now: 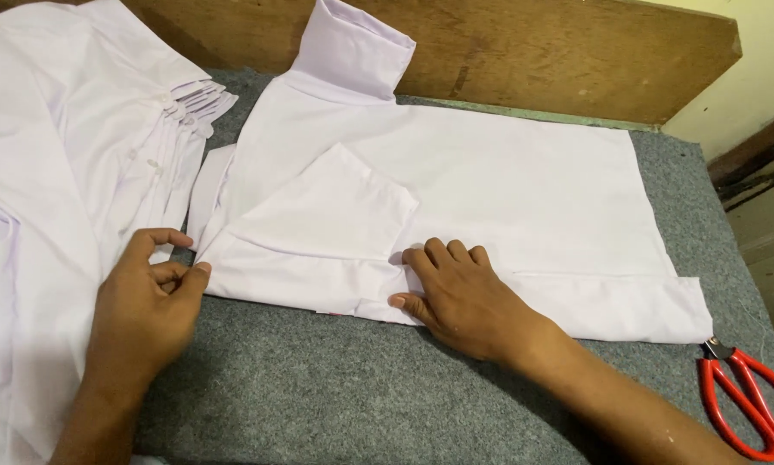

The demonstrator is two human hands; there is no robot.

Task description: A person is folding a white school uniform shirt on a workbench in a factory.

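A white shirt (490,185) lies flat on a grey felt-covered table (318,387), its collar (348,43) propped against the wooden back board. One sleeve (327,215) is folded across the body. My right hand (456,293) presses flat on the shirt's near edge, fingers bent against the folded sleeve. My left hand (150,297) rests at the shirt's left corner, thumb touching the fabric edge and fingers loosely curled, holding nothing I can see.
A stack of several white shirts (68,155) lies at the left, its edges by my left hand. Red-handled scissors (749,400) sit at the table's right front. A wooden board (533,43) stands along the back.
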